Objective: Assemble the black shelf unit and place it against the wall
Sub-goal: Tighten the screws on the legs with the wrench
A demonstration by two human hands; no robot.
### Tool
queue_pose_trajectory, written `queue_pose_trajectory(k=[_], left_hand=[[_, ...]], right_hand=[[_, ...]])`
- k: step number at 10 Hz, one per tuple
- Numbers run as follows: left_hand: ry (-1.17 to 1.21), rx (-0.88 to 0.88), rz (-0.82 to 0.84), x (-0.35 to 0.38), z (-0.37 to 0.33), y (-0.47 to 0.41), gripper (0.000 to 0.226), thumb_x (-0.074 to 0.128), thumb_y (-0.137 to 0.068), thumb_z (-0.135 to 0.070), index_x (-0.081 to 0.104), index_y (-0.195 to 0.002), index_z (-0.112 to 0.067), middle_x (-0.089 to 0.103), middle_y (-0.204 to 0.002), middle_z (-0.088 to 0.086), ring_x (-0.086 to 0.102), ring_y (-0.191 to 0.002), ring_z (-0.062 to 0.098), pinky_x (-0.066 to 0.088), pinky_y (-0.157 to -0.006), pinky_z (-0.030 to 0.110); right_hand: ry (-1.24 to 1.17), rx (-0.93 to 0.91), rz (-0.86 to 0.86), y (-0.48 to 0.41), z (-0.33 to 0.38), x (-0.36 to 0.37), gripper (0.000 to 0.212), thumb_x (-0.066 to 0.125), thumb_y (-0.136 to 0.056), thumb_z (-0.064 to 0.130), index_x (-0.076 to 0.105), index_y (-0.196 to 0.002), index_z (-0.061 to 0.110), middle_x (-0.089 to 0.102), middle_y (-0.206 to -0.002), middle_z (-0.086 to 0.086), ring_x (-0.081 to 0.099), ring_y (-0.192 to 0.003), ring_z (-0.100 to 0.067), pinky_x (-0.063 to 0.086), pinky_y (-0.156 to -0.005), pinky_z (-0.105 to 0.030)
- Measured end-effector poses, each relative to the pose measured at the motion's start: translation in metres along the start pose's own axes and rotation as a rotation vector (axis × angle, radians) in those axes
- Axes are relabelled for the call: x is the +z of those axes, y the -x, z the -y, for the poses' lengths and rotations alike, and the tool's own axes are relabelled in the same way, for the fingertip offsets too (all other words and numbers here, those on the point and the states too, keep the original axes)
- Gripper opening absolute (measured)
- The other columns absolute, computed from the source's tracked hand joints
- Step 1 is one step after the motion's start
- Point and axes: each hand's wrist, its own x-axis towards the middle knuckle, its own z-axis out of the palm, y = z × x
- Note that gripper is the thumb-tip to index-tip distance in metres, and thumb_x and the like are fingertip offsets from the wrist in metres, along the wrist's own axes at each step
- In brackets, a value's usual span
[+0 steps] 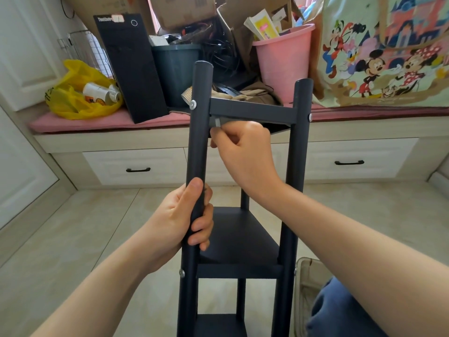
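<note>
Two hands are occupied with the black shelf unit (239,237), which is held upright at the centre of the frame, its long axis vertical. The post (198,142) at frame left is wrapped by the left hand (184,220), grip clamped round it. A small metal tool (217,122) is pinched in the right hand (243,152) just under the top shelf (252,110), beside that post. The bolt (193,104) lies up-left of it, nearer the right hand.
</note>
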Motion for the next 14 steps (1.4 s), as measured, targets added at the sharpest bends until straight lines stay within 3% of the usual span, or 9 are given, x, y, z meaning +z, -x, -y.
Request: queue_pose_trajectory(k=[2, 4, 5, 6, 8, 9, 11, 12, 14], left_hand=[[-0.003, 0.004, 0.007, 0.001, 0.001, 0.0, 0.048, 0.053, -0.079, -0.068, 0.052, -0.074, -0.02, 0.034, -0.052, -0.001, 0.031, -0.039, 0.013, 0.045, -0.046, 0.028], [0.009, 0.008, 0.008, 0.001, 0.002, 0.0, 0.048, 0.054, -0.079, -0.068, 0.051, -0.073, -0.021, 0.033, -0.052, 0.0, 0.031, -0.039, 0.013, 0.044, -0.046, 0.029], [0.013, 0.006, 0.003, 0.0, 0.002, 0.0, 0.048, 0.054, -0.078, -0.069, 0.05, -0.073, -0.021, 0.033, -0.051, 0.0, 0.031, -0.038, 0.013, 0.044, -0.046, 0.028], [0.024, 0.0, 0.021, 0.002, 0.003, 0.002, 0.049, 0.055, -0.08, -0.07, 0.049, -0.073, -0.022, 0.033, -0.051, -0.001, 0.03, -0.038, 0.013, 0.044, -0.046, 0.028], [0.043, -0.002, 0.047, 0.004, 0.005, 0.003, 0.046, 0.053, -0.079, -0.068, 0.049, -0.072, -0.023, 0.033, -0.052, 0.0, 0.03, -0.038, 0.013, 0.043, -0.047, 0.028], [0.041, 0.0, 0.048, 0.003, 0.005, 0.002, 0.046, 0.054, -0.08, -0.068, 0.051, -0.074, -0.022, 0.034, -0.052, -0.001, 0.031, -0.039, 0.013, 0.044, -0.047, 0.028], [0.039, 0.015, 0.053, 0.003, 0.006, -0.001, 0.048, 0.055, -0.083, -0.069, 0.053, -0.075, -0.022, 0.036, -0.052, -0.001, 0.032, -0.039, 0.013, 0.044, -0.046, 0.028], [0.032, 0.032, 0.029, 0.005, 0.006, -0.002, 0.047, 0.057, -0.086, -0.068, 0.056, -0.074, -0.023, 0.037, -0.053, -0.001, 0.033, -0.039, 0.012, 0.045, -0.046, 0.028], [0.019, 0.052, 0.002, 0.006, 0.005, -0.005, 0.045, 0.057, -0.08, -0.065, 0.055, -0.077, -0.021, 0.039, -0.055, -0.001, 0.035, -0.041, 0.013, 0.046, -0.048, 0.028]], right_hand=[[0.028, 0.004, 0.035, 0.002, -0.001, 0.002, 0.03, 0.059, -0.097, 0.014, 0.072, -0.071, 0.005, 0.066, -0.057, 0.001, 0.064, -0.055, -0.009, 0.05, -0.064, -0.024], [-0.005, -0.023, 0.024, 0.003, -0.001, 0.011, 0.031, 0.06, -0.098, 0.015, 0.072, -0.073, 0.003, 0.07, -0.061, 0.001, 0.062, -0.053, 0.007, 0.052, -0.058, -0.018], [-0.016, -0.07, 0.004, 0.001, -0.003, 0.017, 0.038, 0.062, -0.096, 0.014, 0.063, -0.058, 0.015, 0.06, -0.052, 0.013, 0.058, -0.049, 0.01, 0.043, -0.053, -0.007], [0.051, -0.164, -0.082, -0.001, 0.0, 0.023, 0.058, 0.066, -0.091, 0.005, 0.035, -0.055, 0.039, 0.033, -0.042, 0.026, 0.05, -0.047, 0.012, 0.032, -0.055, 0.002], [0.067, -0.192, -0.071, -0.003, -0.013, 0.028, 0.028, 0.063, -0.089, 0.007, 0.064, -0.062, 0.01, 0.067, -0.059, -0.002, 0.059, -0.054, -0.013, 0.032, -0.061, 0.001], [0.062, -0.173, -0.076, -0.001, -0.011, 0.028, 0.034, 0.063, -0.09, 0.009, 0.05, -0.063, 0.025, 0.057, -0.056, 0.008, 0.048, -0.047, -0.002, 0.032, -0.062, 0.001], [0.082, -0.095, -0.055, 0.002, -0.006, 0.015, 0.048, 0.062, -0.094, 0.011, 0.042, -0.054, 0.027, 0.044, -0.044, 0.016, 0.051, -0.048, 0.006, 0.034, -0.058, -0.001], [-0.028, 0.106, 0.062, 0.006, -0.002, 0.002, 0.037, 0.059, -0.097, 0.016, 0.062, -0.062, 0.007, 0.062, -0.049, 0.001, 0.06, -0.047, 0.003, 0.042, -0.055, -0.013], [-0.159, 0.317, 0.17, 0.015, 0.01, -0.028, 0.027, 0.053, -0.099, 0.018, 0.068, -0.078, 0.01, 0.072, -0.064, -0.003, 0.06, -0.051, -0.009, 0.045, -0.047, -0.02]])
